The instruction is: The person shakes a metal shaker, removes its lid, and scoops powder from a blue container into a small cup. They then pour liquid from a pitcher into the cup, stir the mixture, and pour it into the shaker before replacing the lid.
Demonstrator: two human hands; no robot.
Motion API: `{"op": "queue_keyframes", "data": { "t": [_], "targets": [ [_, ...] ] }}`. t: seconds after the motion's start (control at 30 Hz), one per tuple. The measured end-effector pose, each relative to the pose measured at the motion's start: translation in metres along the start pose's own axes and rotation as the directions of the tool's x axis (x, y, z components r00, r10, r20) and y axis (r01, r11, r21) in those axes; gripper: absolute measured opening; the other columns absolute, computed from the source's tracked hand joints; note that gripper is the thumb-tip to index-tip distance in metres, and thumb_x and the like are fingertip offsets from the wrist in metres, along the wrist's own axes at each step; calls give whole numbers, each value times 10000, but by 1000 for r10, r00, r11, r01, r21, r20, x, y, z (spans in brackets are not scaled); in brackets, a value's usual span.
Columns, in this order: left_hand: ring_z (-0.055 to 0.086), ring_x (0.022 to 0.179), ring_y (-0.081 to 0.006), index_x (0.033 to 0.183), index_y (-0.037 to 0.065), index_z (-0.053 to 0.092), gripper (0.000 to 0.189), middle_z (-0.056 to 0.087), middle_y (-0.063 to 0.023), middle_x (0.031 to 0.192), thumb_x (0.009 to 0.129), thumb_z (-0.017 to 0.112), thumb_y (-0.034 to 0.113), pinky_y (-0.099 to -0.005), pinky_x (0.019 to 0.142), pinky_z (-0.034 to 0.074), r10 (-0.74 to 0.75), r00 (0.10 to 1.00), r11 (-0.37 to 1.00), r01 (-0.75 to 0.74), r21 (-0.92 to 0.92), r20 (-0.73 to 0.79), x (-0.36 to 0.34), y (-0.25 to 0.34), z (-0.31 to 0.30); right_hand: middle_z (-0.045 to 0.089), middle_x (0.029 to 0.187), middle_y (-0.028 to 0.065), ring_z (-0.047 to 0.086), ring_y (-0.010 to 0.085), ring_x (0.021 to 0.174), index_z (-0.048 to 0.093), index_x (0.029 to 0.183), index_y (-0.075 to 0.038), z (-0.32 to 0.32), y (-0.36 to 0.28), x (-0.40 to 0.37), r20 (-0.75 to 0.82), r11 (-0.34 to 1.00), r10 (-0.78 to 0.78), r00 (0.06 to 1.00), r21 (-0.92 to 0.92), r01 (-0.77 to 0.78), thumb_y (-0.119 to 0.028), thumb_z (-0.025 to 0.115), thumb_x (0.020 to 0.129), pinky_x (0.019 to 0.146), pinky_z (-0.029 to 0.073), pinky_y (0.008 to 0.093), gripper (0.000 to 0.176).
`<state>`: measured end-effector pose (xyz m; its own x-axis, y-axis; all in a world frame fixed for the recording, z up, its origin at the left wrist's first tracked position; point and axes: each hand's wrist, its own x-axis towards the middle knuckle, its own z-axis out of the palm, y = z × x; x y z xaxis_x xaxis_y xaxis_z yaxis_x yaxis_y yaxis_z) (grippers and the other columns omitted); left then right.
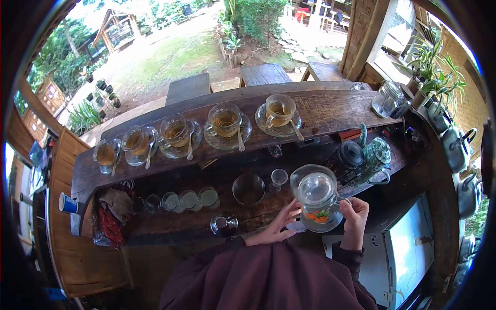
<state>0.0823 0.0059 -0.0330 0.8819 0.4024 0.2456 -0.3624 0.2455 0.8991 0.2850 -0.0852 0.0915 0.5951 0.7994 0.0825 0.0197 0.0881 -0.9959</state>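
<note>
A clear glass pitcher [305, 184] with an orange and green pattern is held up in front of me, over the near edge of the wooden counter. My right hand [355, 216] is closed around its handle. On the other side, my left hand [276, 223] has its fingers apart, fingertips right at the pitcher's lower left wall. Just behind the pitcher stands a small stemmed glass [279, 177]. Left of that is a round dark vessel [248, 189], and a metal-topped glass container [224, 224] sits nearer to me.
Several glass cups of amber drink [225, 121] stand on saucers with spoons along the raised shelf [330, 98]. A speckled green pot [377, 155] and a dark press pot [351, 154] are at right. Several tumblers [208, 196] line the left, beside crumpled cloths [111, 217]. Glass jars [386, 98] stand back right.
</note>
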Motion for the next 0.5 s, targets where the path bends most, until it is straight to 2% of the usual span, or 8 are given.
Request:
{"op": "queue_keyframes", "data": {
  "t": [0.03, 0.07, 0.13, 0.27, 0.3, 0.37, 0.5],
  "targets": [
    [170, 1391, -260, 1477, 113, -14, 841, 91, -110, 1513, 868, 565, 147, -435, 1079, 231, 17, 1000, 996, -16, -90, 9, 0, -9, -1, 536, 564, -35, 413, 5, 495, 605, 647, 9, 2, -7, 2, 7, 1000, 3, 1000, -1, -3, -100, 691, 781, 458, 267, 180, 193],
    [196, 1383, -257, 1475, 116, -30, 846, 117, -117, 1502, 873, 564, 117, -413, 1083, 235, 37, 999, 983, -34, -181, 15, -1, -17, -3, 536, 568, -39, 420, 3, 511, 617, 670, 19, 6, -16, 3, 66, 997, 11, 998, -79, -6, -97, 699, 775, 465, 278, 180, 177],
    [210, 1377, -256, 1473, 121, -45, 847, 128, -119, 1494, 879, 559, 109, -398, 1087, 235, 23, 1000, 973, -18, -230, 18, -3, -7, 0, 522, 567, -56, 421, 0, 534, 632, 701, 25, 15, -33, 7, 162, 977, 62, 985, -211, -27, -116, 724, 769, 475, 296, 183, 181],
    [242, 1364, -245, 1476, 149, -50, 842, 140, -112, 1484, 890, 552, 93, -377, 1099, 228, -18, 1000, 932, 20, -361, 9, -14, 2, -1, 516, 565, -60, 410, -2, 533, 635, 714, 19, 28, -42, 19, 263, 945, 80, 961, -327, 11, -138, 736, 773, 473, 295, 185, 196],
    [242, 1364, -245, 1476, 149, -50, 842, 140, -112, 1484, 890, 552, 93, -377, 1099, 228, -9, 1000, 932, 4, -362, -13, -16, -1, -1, 522, 572, -58, 414, -2, 541, 636, 729, 17, 32, -44, 21, 285, 930, 84, 955, -365, 27, -145, 738, 776, 480, 301, 183, 197],
    [193, 1385, -310, 1457, 98, -119, 881, 105, -193, 1504, 876, 543, 91, -428, 1130, 132, -7, 997, 939, -21, -343, -78, -19, -9, -2, 528, 578, -57, 417, -3, 550, 638, 743, 15, 42, -49, 25, 340, 917, 89, 936, -394, 56, -153, 739, 779, 487, 307, 182, 199],
    [216, 1379, -293, 1462, 116, -105, 864, 144, -202, 1499, 878, 530, 72, -407, 1131, 136, 41, 988, 920, -96, -380, -150, -20, -24, -3, 593, 642, -23, 468, 8, 602, 642, 802, 27, 65, -56, 31, 402, 915, 153, 903, -402, 24, -133, 725, 790, 542, 363, 175, 181]
  ]
}}
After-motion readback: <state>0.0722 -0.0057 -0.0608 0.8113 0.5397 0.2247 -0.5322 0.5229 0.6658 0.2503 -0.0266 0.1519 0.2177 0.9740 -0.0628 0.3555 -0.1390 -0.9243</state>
